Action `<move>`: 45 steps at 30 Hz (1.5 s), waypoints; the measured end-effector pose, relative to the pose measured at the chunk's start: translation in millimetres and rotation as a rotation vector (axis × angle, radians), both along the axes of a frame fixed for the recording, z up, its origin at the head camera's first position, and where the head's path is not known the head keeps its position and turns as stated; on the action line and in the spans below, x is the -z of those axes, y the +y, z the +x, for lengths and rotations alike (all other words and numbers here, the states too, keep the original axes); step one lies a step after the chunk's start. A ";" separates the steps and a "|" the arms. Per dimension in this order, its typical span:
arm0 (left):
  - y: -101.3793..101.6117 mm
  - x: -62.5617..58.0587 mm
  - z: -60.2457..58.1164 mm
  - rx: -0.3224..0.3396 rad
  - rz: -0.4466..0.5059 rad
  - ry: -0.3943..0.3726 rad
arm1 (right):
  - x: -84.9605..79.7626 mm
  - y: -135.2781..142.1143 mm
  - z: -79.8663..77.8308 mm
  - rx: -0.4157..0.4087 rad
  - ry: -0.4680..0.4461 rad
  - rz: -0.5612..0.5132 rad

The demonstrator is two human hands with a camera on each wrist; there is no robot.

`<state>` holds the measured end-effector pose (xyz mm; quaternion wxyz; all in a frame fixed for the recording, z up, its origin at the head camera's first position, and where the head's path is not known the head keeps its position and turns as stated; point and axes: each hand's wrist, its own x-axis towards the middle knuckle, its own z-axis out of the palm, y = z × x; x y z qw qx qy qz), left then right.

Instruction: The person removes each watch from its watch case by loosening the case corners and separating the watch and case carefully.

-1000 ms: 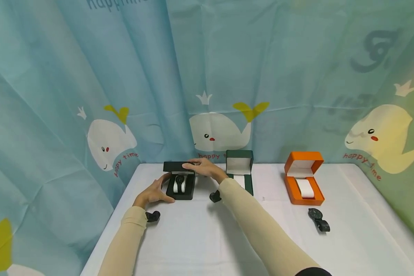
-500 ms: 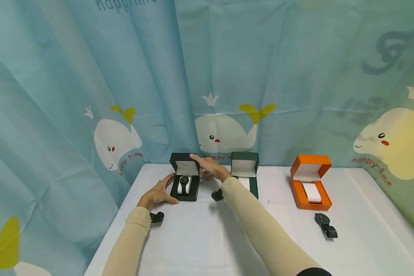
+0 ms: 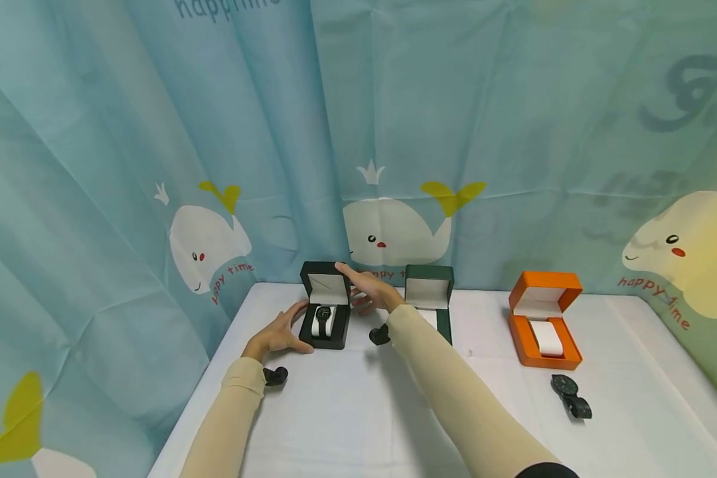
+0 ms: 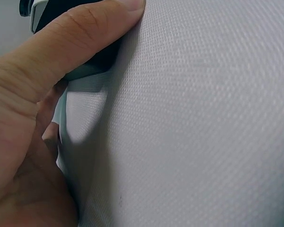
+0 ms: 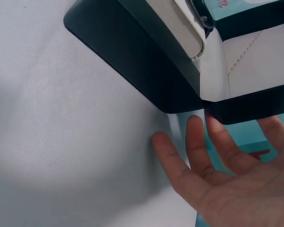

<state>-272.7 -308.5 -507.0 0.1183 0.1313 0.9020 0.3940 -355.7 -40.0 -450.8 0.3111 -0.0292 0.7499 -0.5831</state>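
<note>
A black watch box [image 3: 339,332] stands on the table with its lid [image 3: 311,272] raised. Inside, a black wristwatch [image 3: 323,317] is wrapped round a white cushion. My left hand [image 3: 282,332] holds the box at its left side, thumb along the front edge and fingers toward the back. In the left wrist view the thumb [image 4: 80,33] lies against the dark box. My right hand [image 3: 375,292] is at the lid's right side, thumb at its upper corner. The right wrist view shows its fingers [image 5: 196,142] spread and fairly straight below the hinge, fingertips right at the lid.
To the right, a dark green watch box [image 3: 445,320] stands with its lid up, partly hidden by the right forearm. Farther right is an orange watch box [image 3: 564,362] with a white cushion. Another black wristwatch [image 3: 567,392] lies before it. A blue curtain [image 3: 275,133] hangs behind the table.
The black box's lid has swung up and back, the right hand moving with it. Both hands and the boxes sit farther right in the view, as the head view has shifted.
</note>
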 end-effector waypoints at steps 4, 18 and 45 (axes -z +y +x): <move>1.5 -0.9 1.3 0.000 0.006 0.001 | -0.5 0.6 0.4 -0.001 -0.006 -0.003; -0.5 -1.0 0.7 0.019 0.020 -0.018 | -5.8 -1.9 8.2 -0.047 0.022 0.014; 1.3 -1.4 0.0 0.007 0.012 -0.047 | -13.0 7.9 37.6 -0.061 0.150 -0.004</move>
